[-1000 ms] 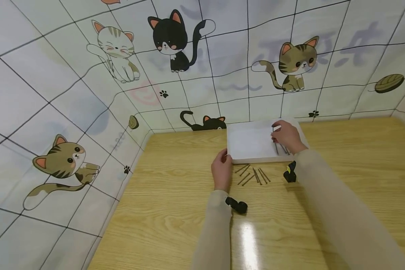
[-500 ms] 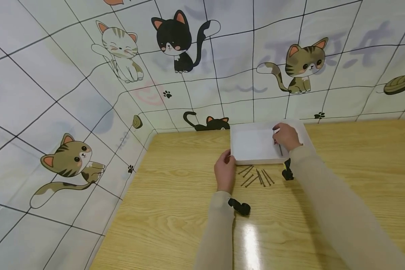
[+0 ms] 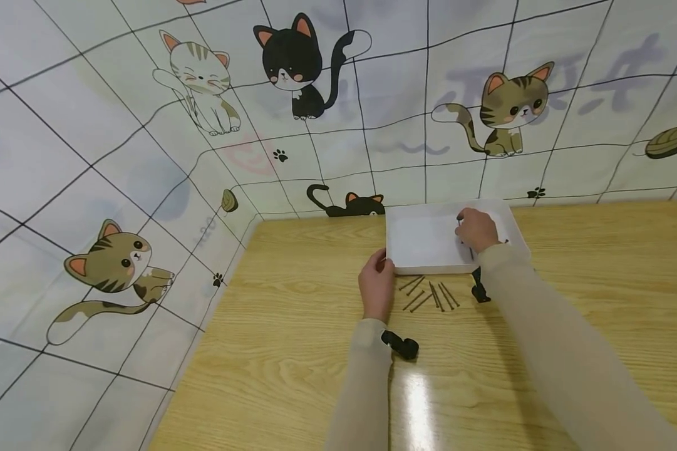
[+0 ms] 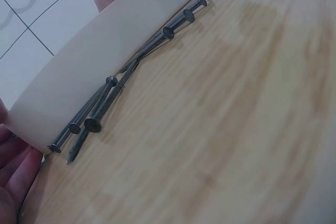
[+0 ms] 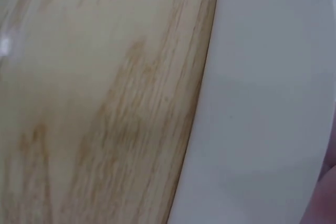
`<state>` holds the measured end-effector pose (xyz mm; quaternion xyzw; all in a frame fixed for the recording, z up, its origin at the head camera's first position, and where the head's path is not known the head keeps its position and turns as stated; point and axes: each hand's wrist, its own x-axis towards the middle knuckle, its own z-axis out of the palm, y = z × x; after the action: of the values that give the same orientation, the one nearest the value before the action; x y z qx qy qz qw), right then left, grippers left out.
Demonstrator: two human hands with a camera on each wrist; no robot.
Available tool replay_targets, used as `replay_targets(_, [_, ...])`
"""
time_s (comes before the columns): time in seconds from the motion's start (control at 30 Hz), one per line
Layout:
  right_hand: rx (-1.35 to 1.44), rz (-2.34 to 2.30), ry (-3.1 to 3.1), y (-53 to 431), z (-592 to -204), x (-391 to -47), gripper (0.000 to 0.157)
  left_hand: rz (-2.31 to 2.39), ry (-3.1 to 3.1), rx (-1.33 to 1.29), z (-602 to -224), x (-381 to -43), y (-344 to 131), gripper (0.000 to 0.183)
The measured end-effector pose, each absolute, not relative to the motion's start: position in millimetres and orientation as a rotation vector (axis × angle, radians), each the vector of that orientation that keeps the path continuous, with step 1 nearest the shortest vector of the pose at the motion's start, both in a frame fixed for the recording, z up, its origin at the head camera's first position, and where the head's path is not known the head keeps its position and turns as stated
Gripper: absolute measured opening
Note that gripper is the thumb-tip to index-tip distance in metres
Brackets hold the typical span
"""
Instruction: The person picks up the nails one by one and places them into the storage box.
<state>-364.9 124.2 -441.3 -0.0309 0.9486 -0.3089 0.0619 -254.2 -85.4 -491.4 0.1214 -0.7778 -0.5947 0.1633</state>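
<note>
A shallow white box [image 3: 419,241] lies at the back of the table, against the patterned backdrop. At its front left corner my left hand [image 3: 376,288] grips the wall, fingers and thumb on either side of the corner. Over the right part of the box, my right hand [image 3: 476,230] pinches a dark nail [image 3: 459,220] between thumb and fingers. Part of another nail [image 3: 472,254] shows below that hand, which hides the rest of the box floor there. Several loose nails [image 3: 436,297] lie on the table along the box's front wall, their heads clear in the left wrist view.
The wood-grain table [image 3: 293,351] stretches in front of and beside the box. A backdrop [image 3: 400,144] with cat drawings rises directly behind it. The right wrist view shows mostly the box's front wall [image 5: 262,98] and bare tabletop.
The whole view has shifted slightly. My right hand has moved a little to the right and nearer inside the box, covering nails seen earlier. The left hand keeps its grip on the corner.
</note>
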Motion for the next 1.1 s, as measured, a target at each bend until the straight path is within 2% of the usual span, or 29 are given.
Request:
replay_targets(0.67, [-0.119, -0.852, 2.876, 123, -442, -352, 0.034, -1.686, -2.24, 0.324, -494, -251, -88, 0.03])
replay_targets(1.1, [-0.218, -0.964, 2.908, 127, -423, -343, 0.036, -1.689, -2.228, 0.317, -492, -250, -92, 0.03])
